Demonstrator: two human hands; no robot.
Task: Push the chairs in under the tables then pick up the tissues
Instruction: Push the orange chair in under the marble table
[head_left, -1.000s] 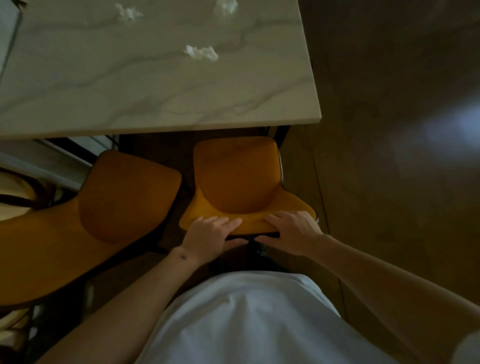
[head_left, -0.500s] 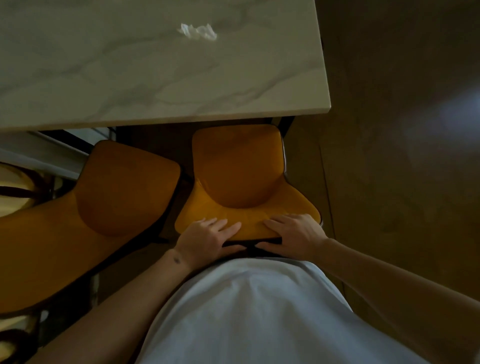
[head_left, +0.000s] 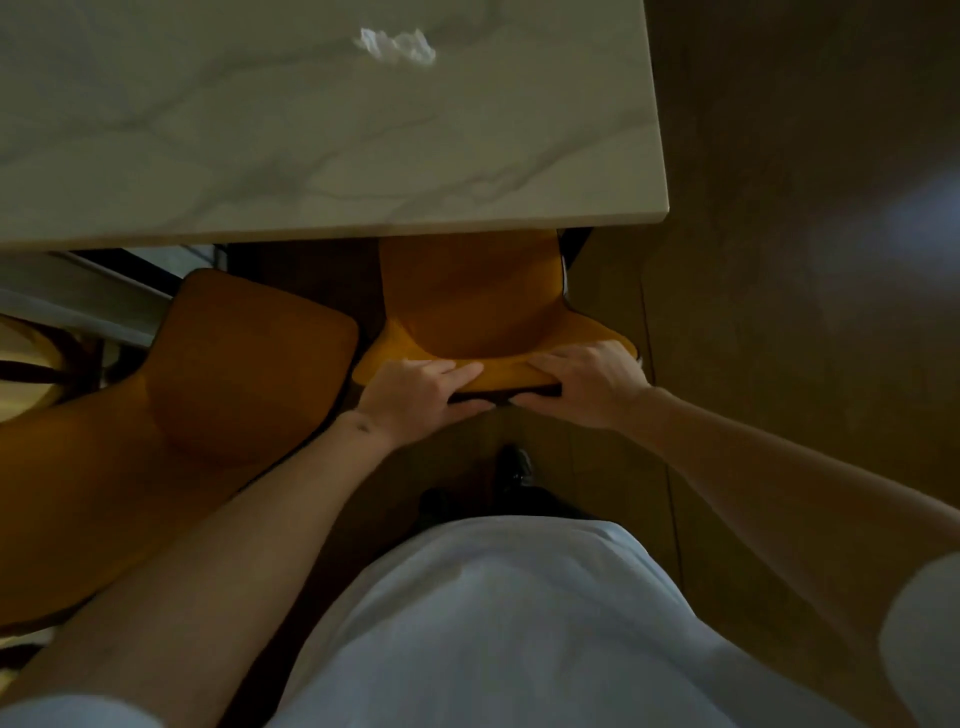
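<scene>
An orange chair (head_left: 470, 306) stands at the marble table (head_left: 322, 171), its seat front hidden under the tabletop. My left hand (head_left: 415, 397) and my right hand (head_left: 589, 382) both grip the top edge of its backrest, fingers over the front and thumbs behind. A second orange chair (head_left: 208, 384) stands to the left, angled and clear of the table. One crumpled white tissue (head_left: 397, 45) lies on the tabletop near the far edge of the view.
Dark wooden floor (head_left: 805, 312) lies open to the right of the table. My white shirt fills the bottom of the view, with a dark shoe (head_left: 514, 465) below the chair. Pale furniture shows at the far left.
The gripped chair has slid forward, further under the table, and my arms have stretched out. Two other tissues have left the view as my head dropped.
</scene>
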